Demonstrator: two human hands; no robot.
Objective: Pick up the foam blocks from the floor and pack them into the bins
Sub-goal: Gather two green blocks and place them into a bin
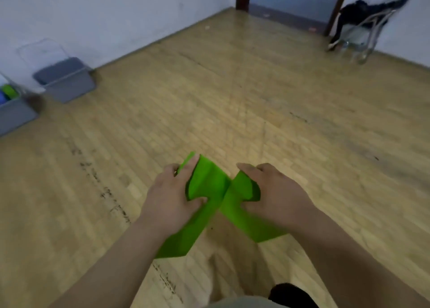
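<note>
Gripping a pair of green foam blocks close to the lens, lifted clear of the floor and crossed like an X. Holding the left foam block (209,179) in the left hand (172,191), with fingers curled over its far end and thumb tucked against its near face. Holding the right foam block (246,187) in the right hand (279,191), with fingers wrapped round its upper edge, pinching it firmly.

Looking over the wooden floor (232,98): no other blocks lying on the visible stretch, though blurred and only partly in frame. Far left, against the wall, two grey bins. Farther bin (67,82) showing a flat grey top; lidded or not, cannot tell. Nearer bin (16,114), cut by the left edge, already loaded with green and blue pieces (8,93).

Judging from that: packing well underway, pick-up of this pair done, carrying leftward and dropping into a bin left to do. Possibly the last pair; unknowable for floor out of view.
</note>
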